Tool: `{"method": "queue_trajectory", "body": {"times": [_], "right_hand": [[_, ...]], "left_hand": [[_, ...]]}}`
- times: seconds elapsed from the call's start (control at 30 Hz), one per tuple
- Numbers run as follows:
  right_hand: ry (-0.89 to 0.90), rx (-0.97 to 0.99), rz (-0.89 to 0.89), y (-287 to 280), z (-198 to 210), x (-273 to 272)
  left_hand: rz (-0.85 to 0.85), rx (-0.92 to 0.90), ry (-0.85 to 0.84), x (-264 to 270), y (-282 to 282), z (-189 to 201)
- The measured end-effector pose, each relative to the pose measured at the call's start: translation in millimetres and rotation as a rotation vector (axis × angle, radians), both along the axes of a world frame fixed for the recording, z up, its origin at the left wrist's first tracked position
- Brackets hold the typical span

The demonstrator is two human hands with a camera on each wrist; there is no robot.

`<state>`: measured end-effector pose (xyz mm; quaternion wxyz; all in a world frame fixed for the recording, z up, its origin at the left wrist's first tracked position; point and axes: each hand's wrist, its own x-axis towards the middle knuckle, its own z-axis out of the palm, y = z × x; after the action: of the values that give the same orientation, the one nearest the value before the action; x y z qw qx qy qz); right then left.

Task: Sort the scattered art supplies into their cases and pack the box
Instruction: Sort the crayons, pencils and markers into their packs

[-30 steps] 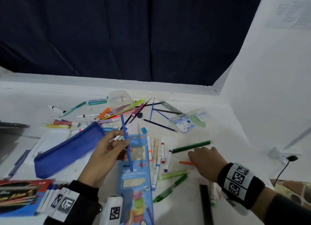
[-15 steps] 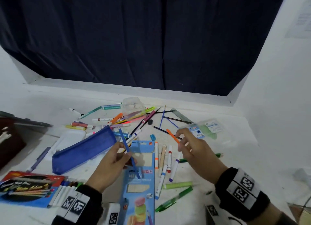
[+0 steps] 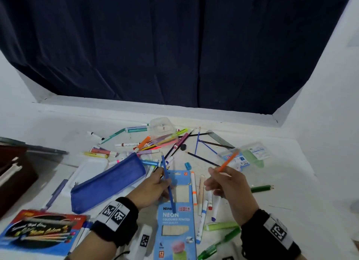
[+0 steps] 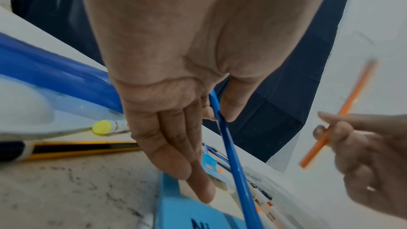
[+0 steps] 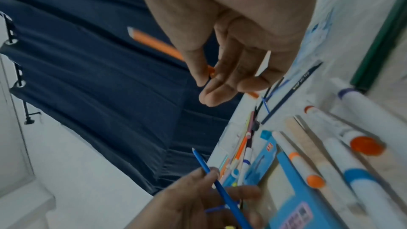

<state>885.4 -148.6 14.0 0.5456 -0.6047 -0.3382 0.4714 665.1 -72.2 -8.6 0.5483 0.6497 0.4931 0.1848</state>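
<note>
Two pencils are held, one per hand. The left hand (image 3: 153,187) pinches a blue pencil (image 3: 168,184) between thumb and forefinger, the other fingers straight, above the light-blue neon pencil box (image 3: 175,220). The right hand (image 3: 229,189) pinches an orange pencil (image 3: 227,162). Left of the left fingers lies one blue zip pouch (image 3: 108,182); its contents are hidden.

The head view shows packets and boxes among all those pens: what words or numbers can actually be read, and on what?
"NEON" and "COLOURED PENCILS": blue pencil packet.
"Nins", cut off by the blue pencil in the left hand: same packet.
"12": its top corner and bottom edge.
"12", upside down: clear sleeve near the right hand.
Script on the red and blue box: too blurred.
Wristband squares: patterns only.
</note>
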Motion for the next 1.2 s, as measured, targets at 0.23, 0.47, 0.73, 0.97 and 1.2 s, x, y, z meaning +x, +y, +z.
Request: {"method": "queue_trajectory", "body": {"times": [0.23,0.47,0.73,0.97,1.2], "right_hand": [[-0.033,-0.059,0.150,14,-28,-25],[-0.376,-0.144,0.345,52,-44,-33],[-0.539,-0.156,0.493,74,-37,-35],[-0.729,-0.213,0.496,83,-41,-43],[-0.977,-0.176,0.587,74,-47,-52]], "left_hand": [[-0.106,0.061,0.009,-7,5,-4],[-0.144,0.148,0.057,-9,28,-1],[-0.111,0.143,0.152,0,67,-12],[-0.334,0.561,0.731,7,69,-7],[-0.506,0.770,0.922,-1,49,-7]]}}
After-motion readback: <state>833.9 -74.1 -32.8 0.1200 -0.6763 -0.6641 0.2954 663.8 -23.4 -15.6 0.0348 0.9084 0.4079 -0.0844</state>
